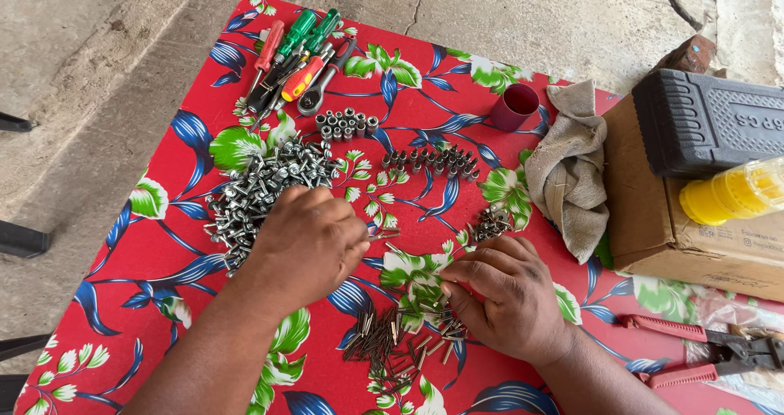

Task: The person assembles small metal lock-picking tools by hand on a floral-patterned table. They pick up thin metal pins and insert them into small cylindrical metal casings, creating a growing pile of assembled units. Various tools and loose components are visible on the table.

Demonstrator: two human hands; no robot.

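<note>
My left hand (306, 243) rests knuckles up at the edge of a big heap of silver bolts (261, 190), fingers curled, with a thin metal piece at its fingertips. My right hand (502, 296) lies to the right, fingers bent down onto the cloth beside a scatter of dark thin pins (392, 341). Whether either hand grips a piece is hidden by the fingers. Both work on a table with a red floral cloth (163, 260).
Screwdrivers and a ratchet (298, 60) lie at the far edge, with small sockets (347, 123), a row of dark bits (433, 162) and a red cup (514, 106). A grey rag (567, 170), cardboard box (653, 219), black case (706, 121), yellow bottle (735, 190) and red-handled cutters (702, 354) sit right.
</note>
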